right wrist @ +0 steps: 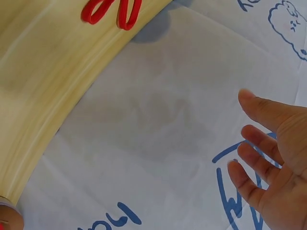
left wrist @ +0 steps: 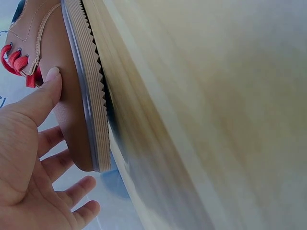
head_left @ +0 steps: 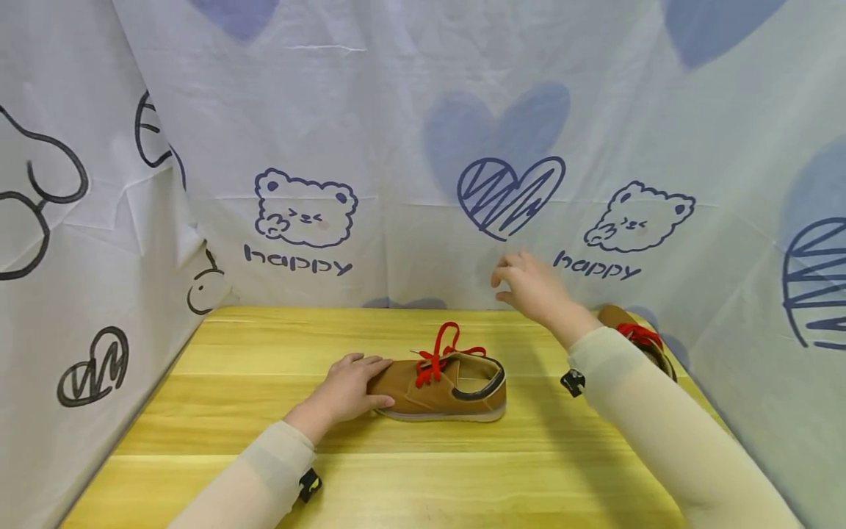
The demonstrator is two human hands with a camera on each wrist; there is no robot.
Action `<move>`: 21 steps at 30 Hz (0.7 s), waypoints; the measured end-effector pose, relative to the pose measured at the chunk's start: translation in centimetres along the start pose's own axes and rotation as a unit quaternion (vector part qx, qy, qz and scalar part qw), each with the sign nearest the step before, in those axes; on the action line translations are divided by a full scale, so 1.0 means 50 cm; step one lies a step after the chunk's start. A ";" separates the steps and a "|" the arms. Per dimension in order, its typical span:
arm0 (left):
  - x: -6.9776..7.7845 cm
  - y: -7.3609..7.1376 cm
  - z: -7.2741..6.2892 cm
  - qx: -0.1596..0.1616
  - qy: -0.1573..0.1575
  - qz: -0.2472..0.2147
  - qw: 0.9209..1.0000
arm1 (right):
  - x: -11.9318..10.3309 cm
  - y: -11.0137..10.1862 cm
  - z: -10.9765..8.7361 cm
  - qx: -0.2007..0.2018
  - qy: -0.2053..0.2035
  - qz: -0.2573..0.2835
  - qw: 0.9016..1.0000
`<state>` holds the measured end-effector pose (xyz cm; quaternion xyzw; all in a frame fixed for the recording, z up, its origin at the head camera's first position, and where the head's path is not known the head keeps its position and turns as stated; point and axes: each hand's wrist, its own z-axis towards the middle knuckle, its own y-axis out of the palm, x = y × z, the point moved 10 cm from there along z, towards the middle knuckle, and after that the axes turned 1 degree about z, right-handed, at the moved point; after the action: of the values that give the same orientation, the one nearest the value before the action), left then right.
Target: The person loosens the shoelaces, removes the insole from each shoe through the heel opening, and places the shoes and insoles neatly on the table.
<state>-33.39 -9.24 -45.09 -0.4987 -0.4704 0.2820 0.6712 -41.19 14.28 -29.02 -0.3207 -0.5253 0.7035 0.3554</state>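
Brown, red-laced low shoe (head_left: 405,389): upright on yellow wood-grain tabletop (head_left: 410,485).
Left hand (head_left: 346,386): fingers pinching shoe's toe, probably steadying it.
Right hand (head_left: 531,286): fingers spread, empty, high beyond shoe.

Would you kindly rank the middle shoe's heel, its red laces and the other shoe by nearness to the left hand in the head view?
1. Red laces, atop the middle shoe
2. Heel, at its right end
3. Other shoe, far right

Near shoe (head_left: 403,393): brown, red laces (head_left: 427,373), pale sole (head_left: 456,417). Far-right shoe (head_left: 614,317): brown, red-laced. Counter (head_left: 463,477): yellow, wood-grained. Far cloth (head_left: 396,125): white, blue hearts (head_left: 499,139), line-drawn bears (head_left: 306,217).
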 end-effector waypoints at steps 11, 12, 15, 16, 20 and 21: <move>0.001 0.006 0.004 0.000 -0.002 -0.006 1.000 | -0.027 0.019 -0.033 0.019 -0.027 -0.015 0.999; 0.000 0.006 0.003 0.001 -0.003 -0.007 1.000 | -0.031 0.020 -0.036 0.021 -0.030 -0.019 0.999; -0.002 0.006 0.001 0.003 -0.006 -0.011 1.000 | -0.047 0.022 -0.046 0.032 -0.049 -0.032 0.998; -0.004 0.006 0.000 0.003 -0.007 -0.013 1.000 | -0.053 0.022 -0.050 0.035 -0.055 -0.034 0.997; -0.006 0.004 -0.002 0.004 -0.009 -0.016 1.000 | -0.072 0.025 -0.066 0.047 -0.071 -0.034 0.996; -0.006 0.004 -0.002 0.003 -0.009 -0.017 1.000 | -0.075 0.026 -0.070 0.049 -0.073 -0.034 0.996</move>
<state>-33.39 -9.45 -45.41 -0.4862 -0.4843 0.2762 0.6729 -36.48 12.69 -30.85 -0.2327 -0.5256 0.7374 0.3547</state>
